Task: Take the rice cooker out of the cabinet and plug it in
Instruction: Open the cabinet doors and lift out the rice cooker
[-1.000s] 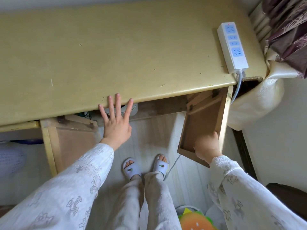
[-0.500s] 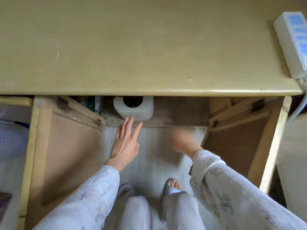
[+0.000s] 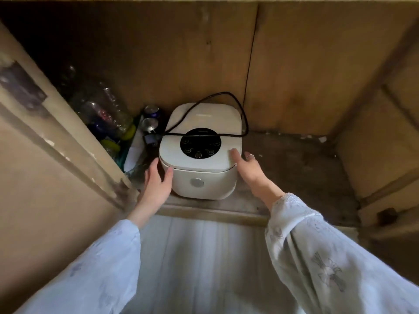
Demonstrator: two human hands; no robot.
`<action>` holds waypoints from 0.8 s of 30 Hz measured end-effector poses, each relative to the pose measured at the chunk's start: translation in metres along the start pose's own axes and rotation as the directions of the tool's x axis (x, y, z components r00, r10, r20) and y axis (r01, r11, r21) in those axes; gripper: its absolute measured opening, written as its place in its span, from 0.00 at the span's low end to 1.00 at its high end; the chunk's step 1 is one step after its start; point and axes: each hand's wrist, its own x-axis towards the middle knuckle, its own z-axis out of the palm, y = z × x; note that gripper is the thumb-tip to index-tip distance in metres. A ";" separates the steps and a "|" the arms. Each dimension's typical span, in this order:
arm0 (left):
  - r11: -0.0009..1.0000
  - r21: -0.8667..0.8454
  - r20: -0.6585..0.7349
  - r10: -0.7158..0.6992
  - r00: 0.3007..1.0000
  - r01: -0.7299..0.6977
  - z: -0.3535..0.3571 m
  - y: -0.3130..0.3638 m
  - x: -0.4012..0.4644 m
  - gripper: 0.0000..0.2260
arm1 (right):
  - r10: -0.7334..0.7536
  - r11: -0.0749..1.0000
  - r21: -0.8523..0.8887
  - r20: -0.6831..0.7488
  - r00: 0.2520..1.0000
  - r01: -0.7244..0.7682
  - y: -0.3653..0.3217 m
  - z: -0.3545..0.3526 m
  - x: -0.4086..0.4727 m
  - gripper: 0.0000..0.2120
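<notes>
A white, rounded-square rice cooker (image 3: 199,177) with a round black control panel on its lid stands on the cabinet floor (image 3: 294,168), near the front edge. Its black power cord (image 3: 243,114) loops over the lid and behind it. My left hand (image 3: 156,186) is spread against the cooker's left side, thumb on the front corner. On the other side, my right hand (image 3: 249,168) reaches to the right edge, with the thumb resting on the lid and the fingers behind the body. Both hands touch the cooker; a firm grip is not visible.
Clear plastic bottles (image 3: 102,109) and two drink cans (image 3: 150,118) crowd the cabinet's left corner beside the cooker. The left door (image 3: 45,177) and the right door (image 3: 385,155) both stand open. Pale floorboards (image 3: 199,257) lie between my sleeves.
The view dropped from above the yellow tabletop to inside the cabinet. Both hands moved forward from the door area onto the cooker's two sides. The power strip is out of view.
</notes>
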 end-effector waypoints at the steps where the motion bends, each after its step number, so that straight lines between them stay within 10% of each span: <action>1: 0.996 -0.088 0.014 -0.021 1.000 0.022 0.006 -0.005 0.011 0.26 | -0.022 0.998 0.065 -0.005 1.000 0.022 0.003 0.003 0.008 0.36; 5: 0.883 -0.469 0.073 0.007 0.997 0.028 0.020 -0.019 0.032 0.30 | -0.077 0.947 0.314 0.026 0.997 0.065 0.016 0.010 0.026 0.33; 15: 0.851 -0.525 0.068 0.059 0.996 -0.014 0.016 -0.020 -0.004 0.25 | -0.197 0.919 0.346 -0.018 0.980 0.190 0.037 0.008 -0.008 0.07; 20: 0.854 -0.516 -0.129 0.009 0.992 -0.075 0.023 -0.022 -0.030 0.20 | -0.105 0.964 0.225 -0.176 0.979 0.144 0.053 -0.005 -0.028 0.30; 24: 0.873 -0.487 -0.153 -0.060 0.986 -0.022 0.024 -0.013 -0.026 0.23 | -0.094 0.979 0.156 -0.222 0.971 0.131 0.034 -0.009 -0.026 0.29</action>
